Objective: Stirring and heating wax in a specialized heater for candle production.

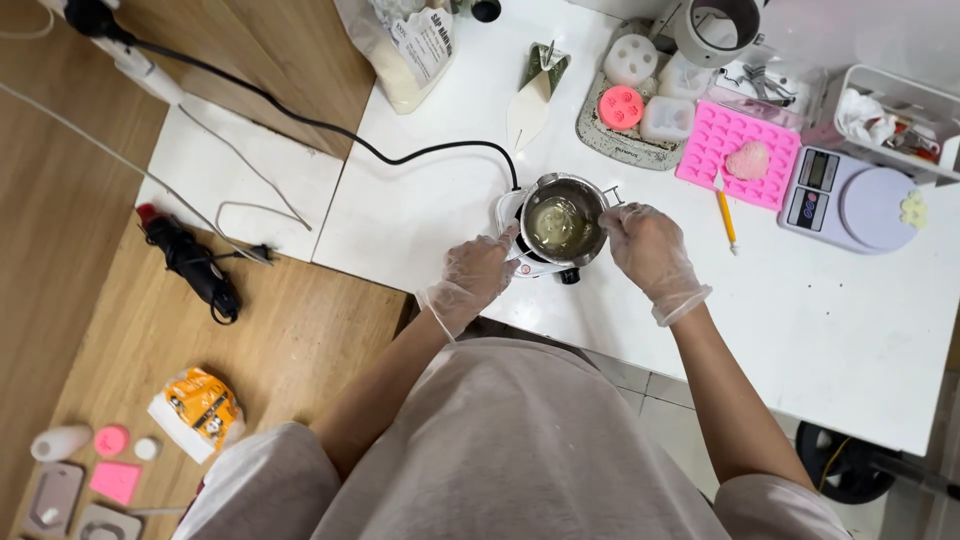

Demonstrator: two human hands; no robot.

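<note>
Both gloved hands flank a small steel pot (563, 218) sitting on a white electric warmer (528, 262) near the front edge of the white surface (800, 330). Left hand (480, 272) grip narrow, fingertips on the warmer, seemingly steadying it. Right hand (647, 245) grip pinched at the pot's rim by its small handle; handle points right. Pot upright, pale melted liquid inside. Farther: pink mould (738, 155), scale (850, 200).

White table (420, 215), small heater (522, 262) with metal pot, pink mould (735, 150), grey scale (850, 200), yellow pencil (726, 216), black cable (400, 157)
</note>
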